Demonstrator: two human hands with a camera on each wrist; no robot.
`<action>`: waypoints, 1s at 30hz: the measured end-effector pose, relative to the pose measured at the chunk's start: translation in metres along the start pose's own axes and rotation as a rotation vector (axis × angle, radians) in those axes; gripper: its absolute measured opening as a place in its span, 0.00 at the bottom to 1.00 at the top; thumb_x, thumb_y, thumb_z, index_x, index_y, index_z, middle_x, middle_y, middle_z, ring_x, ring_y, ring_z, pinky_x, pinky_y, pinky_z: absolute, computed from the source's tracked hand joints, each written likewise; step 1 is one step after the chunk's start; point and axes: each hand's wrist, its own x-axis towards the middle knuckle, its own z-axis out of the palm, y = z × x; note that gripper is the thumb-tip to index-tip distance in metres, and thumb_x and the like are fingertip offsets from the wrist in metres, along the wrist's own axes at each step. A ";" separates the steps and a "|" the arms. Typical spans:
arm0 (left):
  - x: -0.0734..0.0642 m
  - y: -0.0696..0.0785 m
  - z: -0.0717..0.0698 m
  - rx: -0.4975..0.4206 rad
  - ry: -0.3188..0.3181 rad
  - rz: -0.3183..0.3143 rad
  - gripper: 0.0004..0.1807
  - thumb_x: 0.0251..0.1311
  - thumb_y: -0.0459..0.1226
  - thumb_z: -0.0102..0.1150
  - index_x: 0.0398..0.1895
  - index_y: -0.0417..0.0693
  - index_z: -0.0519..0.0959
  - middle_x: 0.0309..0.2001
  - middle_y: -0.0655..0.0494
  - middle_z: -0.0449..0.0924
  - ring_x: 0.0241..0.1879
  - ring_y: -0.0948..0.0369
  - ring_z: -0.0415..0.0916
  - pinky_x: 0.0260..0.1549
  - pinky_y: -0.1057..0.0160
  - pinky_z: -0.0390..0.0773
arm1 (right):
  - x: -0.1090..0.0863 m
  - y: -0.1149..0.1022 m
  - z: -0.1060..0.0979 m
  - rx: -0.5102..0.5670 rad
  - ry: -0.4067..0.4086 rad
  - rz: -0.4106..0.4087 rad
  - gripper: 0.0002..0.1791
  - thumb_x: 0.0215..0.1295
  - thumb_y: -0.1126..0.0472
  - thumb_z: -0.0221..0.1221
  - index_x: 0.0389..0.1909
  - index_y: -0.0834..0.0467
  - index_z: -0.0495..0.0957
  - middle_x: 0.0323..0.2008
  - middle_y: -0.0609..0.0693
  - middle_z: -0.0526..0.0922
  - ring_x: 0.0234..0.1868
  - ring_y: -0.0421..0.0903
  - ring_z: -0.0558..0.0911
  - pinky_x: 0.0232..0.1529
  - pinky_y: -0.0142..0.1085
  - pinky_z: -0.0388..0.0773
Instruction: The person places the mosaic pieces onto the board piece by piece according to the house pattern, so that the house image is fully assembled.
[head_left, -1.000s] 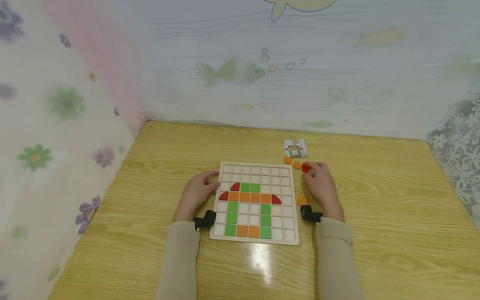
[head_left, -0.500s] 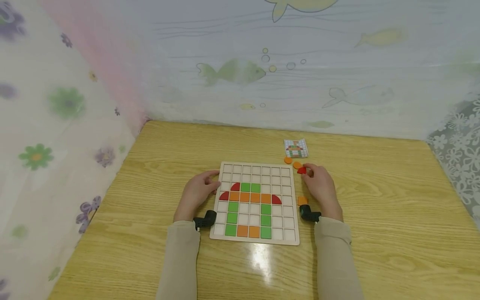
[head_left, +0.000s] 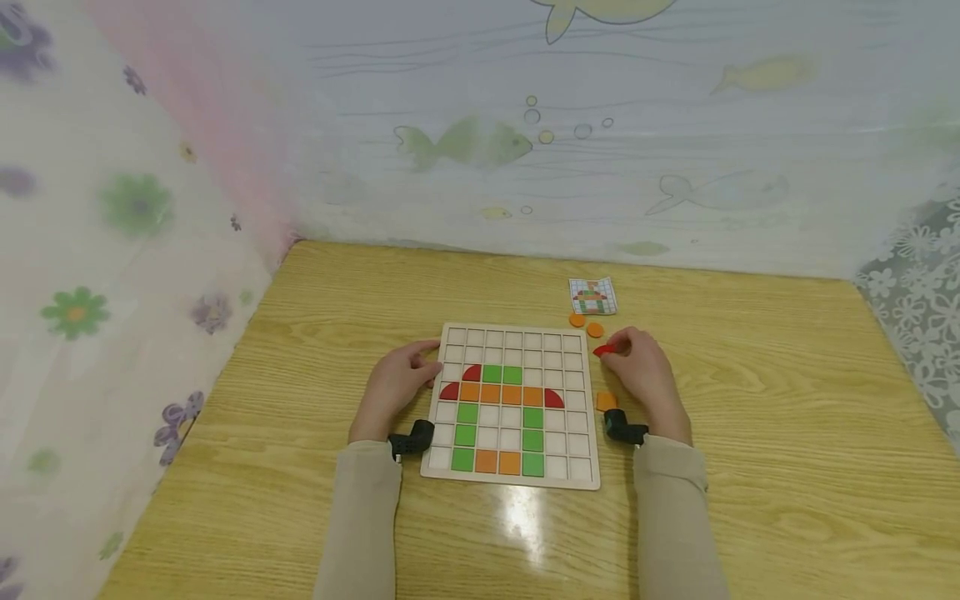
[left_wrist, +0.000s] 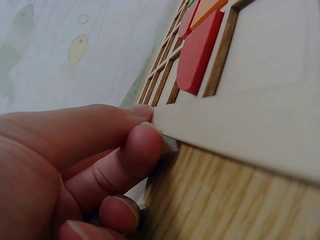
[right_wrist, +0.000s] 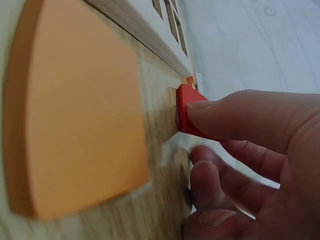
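Note:
A wooden grid board (head_left: 570, 354) lies on the table with green and orange squares and dark red quarter-circles set in its cells. My left hand (head_left: 393, 379) holds the board's left edge, the thumb and a curled finger meeting at the rim in the left wrist view. Just off the right edge, my right hand (head_left: 643, 371) pinches a red quarter-circle tile (head_left: 602, 350) between thumb and index finger. The thumb covers part of this tile (right_wrist: 183, 95) in the right wrist view. An orange tile (head_left: 606, 402) lies on the table beside the board, close below that hand.
Two orange discs (head_left: 595, 330) lie off the board's upper right corner. Behind them is a small printed picture card (head_left: 592, 296) showing a coloured grid pattern. The wood-grain table (head_left: 780, 400) meets a fish-patterned curtain (head_left: 480, 208) at the back.
The red tile has come away from beside the orange discs, drawn a little toward the person and turned in the right hand's fingers. The left hand has stayed at the board's edge.

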 end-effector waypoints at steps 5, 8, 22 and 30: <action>0.000 0.000 0.000 0.006 0.000 -0.001 0.22 0.57 0.45 0.56 0.57 0.59 0.71 0.26 0.58 0.75 0.26 0.60 0.68 0.30 0.63 0.65 | -0.001 0.001 -0.002 -0.003 -0.023 0.004 0.14 0.62 0.57 0.52 0.47 0.57 0.70 0.41 0.55 0.73 0.39 0.51 0.69 0.39 0.41 0.66; 0.000 0.000 0.000 0.004 -0.002 0.000 0.22 0.57 0.45 0.56 0.57 0.58 0.71 0.26 0.58 0.75 0.26 0.60 0.68 0.30 0.63 0.65 | -0.001 0.002 -0.003 -0.022 -0.044 -0.013 0.16 0.62 0.58 0.48 0.51 0.56 0.71 0.44 0.56 0.73 0.41 0.52 0.69 0.42 0.44 0.66; 0.003 -0.003 0.001 0.018 -0.001 0.015 0.22 0.57 0.46 0.56 0.57 0.58 0.71 0.24 0.58 0.75 0.25 0.60 0.68 0.30 0.63 0.64 | -0.001 -0.006 -0.003 -0.020 -0.052 -0.073 0.13 0.62 0.57 0.51 0.44 0.57 0.76 0.42 0.54 0.77 0.42 0.51 0.72 0.45 0.44 0.67; 0.003 -0.003 0.002 0.021 0.000 0.017 0.22 0.57 0.45 0.56 0.57 0.58 0.71 0.25 0.59 0.75 0.25 0.60 0.68 0.29 0.63 0.64 | -0.002 -0.012 0.001 -0.021 -0.077 -0.089 0.12 0.61 0.55 0.53 0.42 0.57 0.76 0.40 0.53 0.78 0.40 0.49 0.74 0.42 0.42 0.69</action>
